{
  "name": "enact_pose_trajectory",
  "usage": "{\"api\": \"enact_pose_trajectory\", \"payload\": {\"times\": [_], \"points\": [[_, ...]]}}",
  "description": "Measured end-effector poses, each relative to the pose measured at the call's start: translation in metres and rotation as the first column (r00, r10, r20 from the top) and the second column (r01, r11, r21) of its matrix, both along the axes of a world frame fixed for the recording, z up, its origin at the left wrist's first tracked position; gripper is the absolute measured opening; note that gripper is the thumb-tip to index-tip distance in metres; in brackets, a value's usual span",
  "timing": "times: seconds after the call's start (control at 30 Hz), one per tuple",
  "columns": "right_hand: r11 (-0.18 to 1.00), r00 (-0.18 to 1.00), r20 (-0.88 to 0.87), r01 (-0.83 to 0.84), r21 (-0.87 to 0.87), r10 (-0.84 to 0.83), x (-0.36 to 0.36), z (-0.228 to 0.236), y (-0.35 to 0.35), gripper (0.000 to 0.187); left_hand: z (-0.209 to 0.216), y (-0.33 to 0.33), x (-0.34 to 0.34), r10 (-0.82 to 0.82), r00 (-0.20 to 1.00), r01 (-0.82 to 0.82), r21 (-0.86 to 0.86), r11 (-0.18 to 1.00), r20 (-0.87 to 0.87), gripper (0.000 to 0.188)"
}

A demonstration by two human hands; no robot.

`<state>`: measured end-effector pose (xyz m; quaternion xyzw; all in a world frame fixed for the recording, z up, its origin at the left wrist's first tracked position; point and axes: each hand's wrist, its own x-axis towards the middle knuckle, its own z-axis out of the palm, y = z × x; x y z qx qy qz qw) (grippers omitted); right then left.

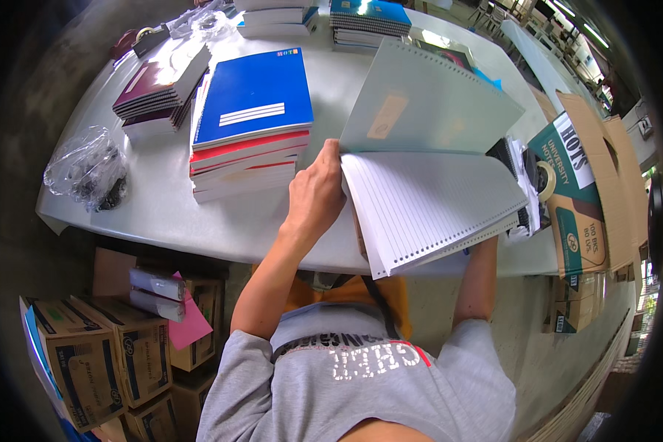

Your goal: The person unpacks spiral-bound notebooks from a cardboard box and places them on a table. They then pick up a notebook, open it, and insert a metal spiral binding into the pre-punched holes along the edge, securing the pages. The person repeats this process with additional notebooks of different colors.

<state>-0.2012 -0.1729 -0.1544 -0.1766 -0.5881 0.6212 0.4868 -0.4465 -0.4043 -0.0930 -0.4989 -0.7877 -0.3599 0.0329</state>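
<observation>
An open notebook (435, 199) with punched holes along the page edges is held up over the near side of the table. Its translucent cover (449, 96) stands raised at the back, and lined white pages face up. My left hand (318, 190) is closed on the notebook's left edge, near the fold between cover and pages. From below right my right forearm (479, 283) reaches under the notebook, whose pages hide the hand and its fingers. Left of my left hand rises a stack of notebooks with a blue cover (261, 92) on top.
Maroon notebooks (158, 85) and a crumpled clear plastic bag (88, 169) lie on the left of the white table (236, 228). More spiral notebooks (368, 18) are stacked at the back. At right are a tape roll (545, 180) and an opened carton (619, 191). Cartons (88, 376) stand below left.
</observation>
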Motion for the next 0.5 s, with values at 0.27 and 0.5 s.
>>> {"api": "enact_pose_trajectory", "payload": {"times": [0.27,0.5], "points": [[0.905,0.923,-0.026,0.369,-0.21,-0.383,-0.063,0.001,-0.003,0.034,-0.06,-0.007,-0.007,-0.1,0.972,0.097,0.024,0.995,0.215,0.04],[0.953,0.953,-0.034,0.3,-0.046,-0.301,-0.07,0.015,-0.103,0.035,-0.069,-0.066,-0.017,0.078,0.981,-0.09,0.06,0.994,0.178,0.049]]}}
